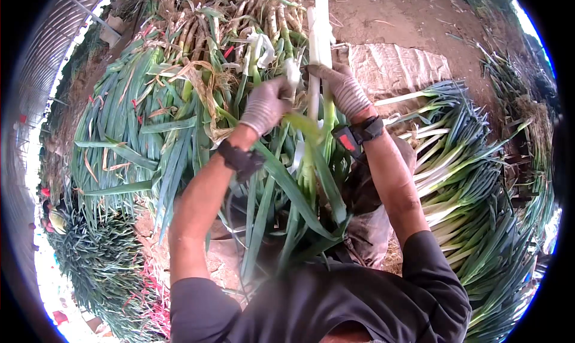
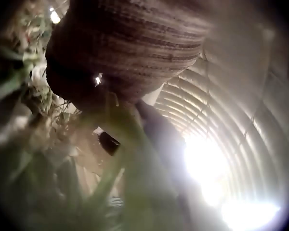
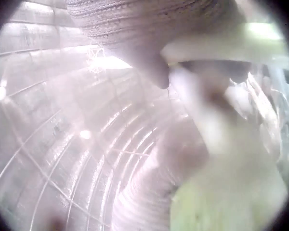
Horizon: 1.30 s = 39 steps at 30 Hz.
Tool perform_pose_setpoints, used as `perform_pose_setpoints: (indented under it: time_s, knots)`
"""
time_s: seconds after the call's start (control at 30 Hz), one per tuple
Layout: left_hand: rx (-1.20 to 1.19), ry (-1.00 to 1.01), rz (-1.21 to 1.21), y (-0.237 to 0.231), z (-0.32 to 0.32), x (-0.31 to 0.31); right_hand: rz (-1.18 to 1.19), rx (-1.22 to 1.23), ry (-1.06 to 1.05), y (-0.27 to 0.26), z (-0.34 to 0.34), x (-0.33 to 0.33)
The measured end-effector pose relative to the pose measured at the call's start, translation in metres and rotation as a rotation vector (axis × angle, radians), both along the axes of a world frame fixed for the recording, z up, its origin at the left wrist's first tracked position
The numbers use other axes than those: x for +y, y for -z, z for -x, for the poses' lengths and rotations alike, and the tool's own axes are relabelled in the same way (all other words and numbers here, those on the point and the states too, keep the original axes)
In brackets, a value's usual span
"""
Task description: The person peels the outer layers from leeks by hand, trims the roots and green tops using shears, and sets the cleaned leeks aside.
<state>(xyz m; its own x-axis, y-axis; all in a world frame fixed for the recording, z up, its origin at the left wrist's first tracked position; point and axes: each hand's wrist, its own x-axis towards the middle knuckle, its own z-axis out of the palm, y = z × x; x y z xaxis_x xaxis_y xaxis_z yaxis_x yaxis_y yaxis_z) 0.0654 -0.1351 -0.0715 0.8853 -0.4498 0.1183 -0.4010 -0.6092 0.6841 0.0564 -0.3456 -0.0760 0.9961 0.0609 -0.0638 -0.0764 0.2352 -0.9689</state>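
Both hands wear pale knitted gloves. In the head view my right hand [image 1: 342, 90] grips long leeks [image 1: 321, 28], whose thick white stalks point away past the fingers. Their green leaves [image 1: 293, 187] hang down toward the lap. To their left, my left hand [image 1: 266, 106] is curled with a yellow-green leaf [image 1: 304, 127] trailing from it across the stalks. That leaf [image 2: 139, 183] runs blurred from under the gloved left hand [image 2: 125, 48] in the left wrist view. In the right wrist view a pale stalk [image 3: 226, 45] crosses beneath the right hand [image 3: 154, 29].
A heap of untrimmed leeks [image 1: 126, 115] with brown roots lies at the left. White-stemmed leeks [image 1: 449, 175] are laid out in a row at the right. Beyond the right hand a cloth sack [image 1: 398, 67] covers bare soil [image 1: 407, 13]. More leek bundles [image 1: 96, 265] fill the lower left.
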Motion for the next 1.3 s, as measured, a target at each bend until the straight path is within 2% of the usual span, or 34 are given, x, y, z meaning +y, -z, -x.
perform_pose_setpoints:
  time_s: [0.07, 0.1, 0.17, 0.23, 0.33, 0.4, 0.43, 0.47, 0.5, 0.53, 0.6, 0.7, 0.77, 0.87, 0.93, 0.97, 1.1, 1.13, 1.2, 1.27, 1.3]
  knots:
    - [-0.022, -0.227, -0.317, -0.020, -0.004, 0.032, -0.014, 0.023, 0.096, -0.022, -0.004, -0.010]
    - [-0.239, -0.271, -0.434, -0.022, -0.012, 0.072, -0.170, 0.078, 0.089, -0.013, -0.028, -0.025]
    - [-0.220, -0.373, -0.688, -0.029, -0.034, 0.157, -0.217, -0.048, 0.113, -0.050, -0.023, -0.057]
    - [-0.031, -0.512, -1.032, -0.049, -0.042, 0.207, -0.240, -0.214, 0.162, -0.074, -0.032, -0.081]
    - [-0.743, -0.539, -1.083, -0.091, 0.025, 0.143, -0.218, -0.177, 0.096, -0.100, -0.037, -0.077]
    - [-0.569, -0.300, -0.666, -0.079, 0.020, 0.104, -0.246, -0.180, 0.058, -0.105, -0.039, -0.056]
    - [-0.279, -0.131, -0.296, -0.095, 0.040, 0.069, -0.236, -0.178, 0.035, -0.112, -0.033, -0.045]
    - [-0.065, -0.093, -0.085, -0.096, 0.059, 0.037, -0.226, -0.173, 0.012, -0.117, -0.025, -0.033]
    - [0.050, 0.031, -0.060, -0.089, 0.060, 0.017, -0.229, -0.178, -0.031, -0.121, -0.020, -0.026]
    - [-0.210, 0.082, 0.031, -0.049, 0.052, -0.004, -0.218, -0.179, -0.073, -0.130, -0.012, -0.019]
    - [-0.065, 0.072, 0.479, -0.006, 0.033, -0.043, -0.299, -0.179, -0.128, -0.142, -0.001, -0.002]
    - [0.032, -0.018, 0.531, -0.051, 0.067, -0.051, -0.262, -0.228, -0.202, -0.159, 0.010, 0.002]
    - [-0.046, -0.053, 0.476, -0.058, 0.070, -0.047, -0.202, -0.264, -0.145, -0.159, 0.013, 0.005]
    - [-0.071, -0.215, 0.441, -0.059, 0.067, -0.038, 0.107, -0.280, -0.129, -0.151, 0.012, 0.001]
    - [-0.178, -0.280, 0.451, -0.051, 0.054, -0.028, -0.085, -0.253, -0.177, -0.141, 0.012, 0.007]
    - [-0.115, -0.236, 0.573, -0.047, 0.047, -0.022, -0.106, -0.217, -0.189, -0.133, 0.009, 0.008]
    - [-0.149, -0.269, 0.393, -0.062, 0.053, -0.012, -0.072, -0.192, -0.206, -0.124, 0.010, 0.026]
    - [-0.235, -0.230, 0.428, -0.062, 0.060, -0.015, -0.038, -0.172, -0.179, -0.124, 0.010, 0.033]
    - [-0.258, -0.260, 0.298, -0.066, 0.068, -0.018, -0.074, -0.193, -0.192, -0.126, 0.013, 0.043]
    - [-0.205, -0.250, 0.253, -0.074, 0.074, -0.021, -0.035, -0.195, -0.195, -0.133, 0.018, 0.045]
    - [-0.179, -0.247, 0.231, -0.076, 0.075, -0.022, -0.111, -0.176, -0.221, -0.134, 0.018, 0.047]
